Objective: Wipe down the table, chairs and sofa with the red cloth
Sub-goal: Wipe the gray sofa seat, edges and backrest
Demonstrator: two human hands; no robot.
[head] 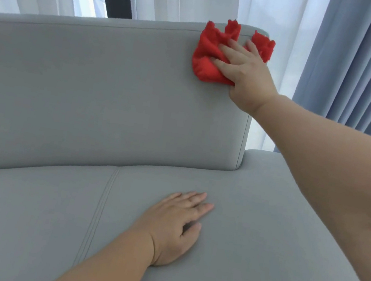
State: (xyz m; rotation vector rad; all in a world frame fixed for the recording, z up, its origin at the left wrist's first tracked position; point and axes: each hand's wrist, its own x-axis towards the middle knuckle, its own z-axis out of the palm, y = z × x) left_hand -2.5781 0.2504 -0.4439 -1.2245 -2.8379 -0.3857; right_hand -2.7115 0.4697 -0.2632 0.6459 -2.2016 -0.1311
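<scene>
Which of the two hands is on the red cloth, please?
The right hand, pressing the red cloth against the backrest; the left hand rests on the seat.

Red cloth [209,54], grey sofa [104,93]

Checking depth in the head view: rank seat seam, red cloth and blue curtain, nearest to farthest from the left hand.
1. Seam, on the seat, left of the left hand.
2. Cloth, up on the backrest.
3. Curtain, behind, far right.
</scene>
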